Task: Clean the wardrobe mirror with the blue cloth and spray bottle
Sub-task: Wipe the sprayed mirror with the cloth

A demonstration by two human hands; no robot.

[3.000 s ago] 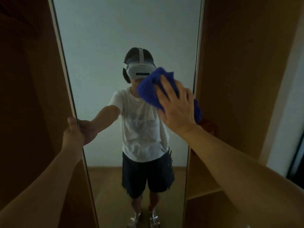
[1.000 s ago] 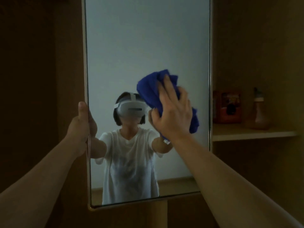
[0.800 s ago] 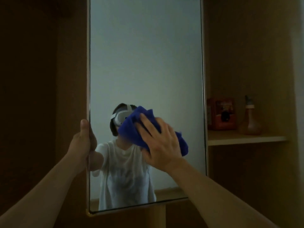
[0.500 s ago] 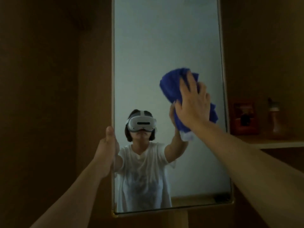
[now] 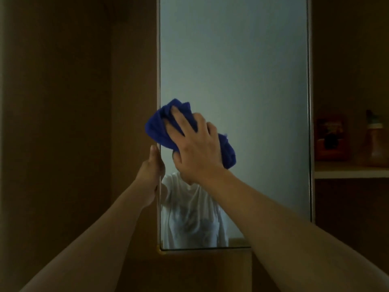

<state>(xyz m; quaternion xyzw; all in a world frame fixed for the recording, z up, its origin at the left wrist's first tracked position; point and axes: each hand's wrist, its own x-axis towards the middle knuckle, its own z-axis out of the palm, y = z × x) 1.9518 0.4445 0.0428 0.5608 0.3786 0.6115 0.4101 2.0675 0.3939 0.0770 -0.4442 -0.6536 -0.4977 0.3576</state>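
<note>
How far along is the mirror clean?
Mid-wipe. The spray bottle stands on the shelf, so spraying looks done. Right hand presses the blue cloth against the mirror near its left edge, which the left hand grips. Upper glass and bottom strip are probably left.

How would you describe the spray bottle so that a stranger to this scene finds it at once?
Start at the tall wardrobe mirror and look right to the wooden shelf beside it. Two things stand there: a red box nearer the mirror, and the spray bottle at the far right. The bottle is rounded and orange-brown, with a dark nozzle on top.
</note>
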